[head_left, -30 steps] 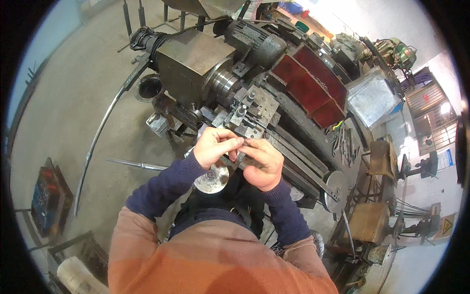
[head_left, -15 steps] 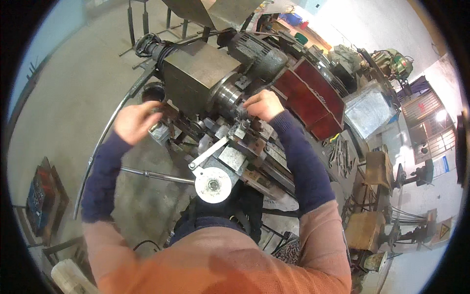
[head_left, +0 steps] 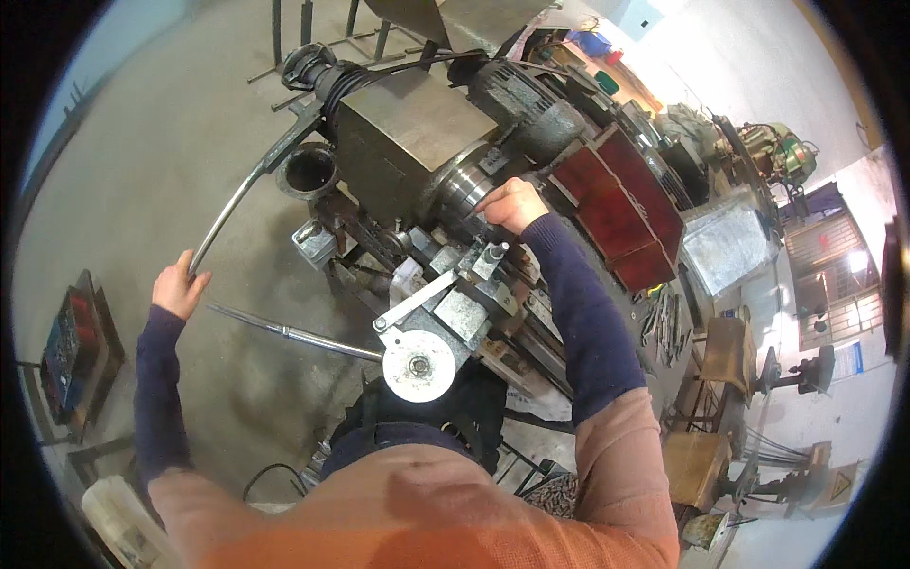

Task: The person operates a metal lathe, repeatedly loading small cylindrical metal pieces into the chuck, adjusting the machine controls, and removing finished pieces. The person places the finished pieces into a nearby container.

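My left hand [head_left: 179, 287] is closed around a long curved metal lever [head_left: 226, 211], which runs up to the side of a small lathe. My right hand [head_left: 513, 206] is at the face of the lathe's round steel chuck [head_left: 464, 182], fingers pinched together. Whatever lies between those fingertips is hidden or too small to make out. Just below the right hand sits the tool post [head_left: 490, 261] on its slide. A flat metal handle [head_left: 417, 302] lies across the slide, and a white round dial [head_left: 418, 366] faces up nearest my body.
A second straight rod [head_left: 284, 331] sticks out leftward by the dial. A red metal box [head_left: 618, 207] and a motor [head_left: 526, 102] stand beyond the chuck. Several wrenches [head_left: 664, 322] lie at the right. A round metal cup [head_left: 310, 171] sits beside the headstock [head_left: 417, 119].
My left hand has moved down and left, away from the headstock, and has closed on the lever. My right hand stays at the chuck. The whole view has shifted slightly.
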